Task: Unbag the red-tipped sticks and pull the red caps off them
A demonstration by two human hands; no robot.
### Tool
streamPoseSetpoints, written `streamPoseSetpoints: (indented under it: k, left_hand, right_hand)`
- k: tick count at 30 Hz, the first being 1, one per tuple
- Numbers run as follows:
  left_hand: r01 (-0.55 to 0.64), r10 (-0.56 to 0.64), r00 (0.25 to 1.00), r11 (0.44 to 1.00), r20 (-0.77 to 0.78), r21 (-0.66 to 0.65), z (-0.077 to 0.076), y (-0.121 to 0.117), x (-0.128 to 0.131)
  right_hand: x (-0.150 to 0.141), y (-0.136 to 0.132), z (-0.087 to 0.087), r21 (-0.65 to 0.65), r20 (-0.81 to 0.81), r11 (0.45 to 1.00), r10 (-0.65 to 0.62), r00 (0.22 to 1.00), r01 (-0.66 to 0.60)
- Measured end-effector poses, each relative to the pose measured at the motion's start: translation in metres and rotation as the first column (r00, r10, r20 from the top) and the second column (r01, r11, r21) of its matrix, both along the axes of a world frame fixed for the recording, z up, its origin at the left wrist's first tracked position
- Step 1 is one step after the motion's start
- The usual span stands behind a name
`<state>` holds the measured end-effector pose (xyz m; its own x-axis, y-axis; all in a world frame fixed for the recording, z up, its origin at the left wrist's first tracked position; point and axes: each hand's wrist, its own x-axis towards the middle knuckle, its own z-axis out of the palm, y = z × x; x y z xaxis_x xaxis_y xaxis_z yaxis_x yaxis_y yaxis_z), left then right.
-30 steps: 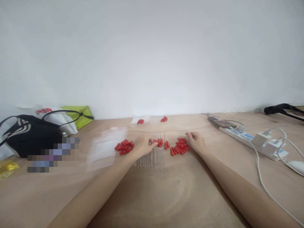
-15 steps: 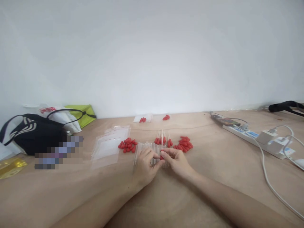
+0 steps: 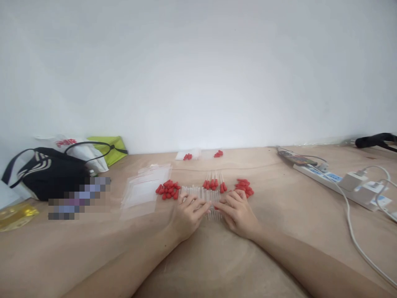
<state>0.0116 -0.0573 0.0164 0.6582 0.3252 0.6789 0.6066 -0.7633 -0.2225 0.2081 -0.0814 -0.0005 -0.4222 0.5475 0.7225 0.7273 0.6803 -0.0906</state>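
Note:
My left hand (image 3: 189, 213) lies over the left part of a row of clear glass tubes (image 3: 212, 198), fingers apart and thumb reaching toward the middle. My right hand (image 3: 238, 213) rests at the row's right side, its fingers bent and apart; a speck of red shows by its thumb, too small to name. Just behind the row lie several droppers with red rubber bulbs (image 3: 212, 183), stems pointing away. A pile of loose red bulbs (image 3: 168, 188) sits beyond my left hand. Another pile of red bulbs (image 3: 245, 187) lies just past my right fingers.
Clear zip bags (image 3: 141, 194) overlap at the left. Near the wall, two small bags (image 3: 182, 155) carry a few red bulbs. A black bag (image 3: 52, 174) and a green bag (image 3: 113, 151) stand far left. On the right are a power strip (image 3: 328, 179), chargers, cables and a phone (image 3: 294, 156).
The dropper held upright between both hands is out of them, and the group of droppers behind the tubes looks fuller. My hands have parted, the right one moving right.

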Motion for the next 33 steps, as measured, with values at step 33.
streamPoseSetpoints:
  k: [33]
  left_hand:
    - [-0.071, 0.124, 0.941, 0.982, 0.316, -0.174, -0.006, 0.026, -0.018]
  right_hand:
    - [0.090, 0.055, -0.002, -0.390, -0.760, 0.882, -0.471, 0.447, 0.265]
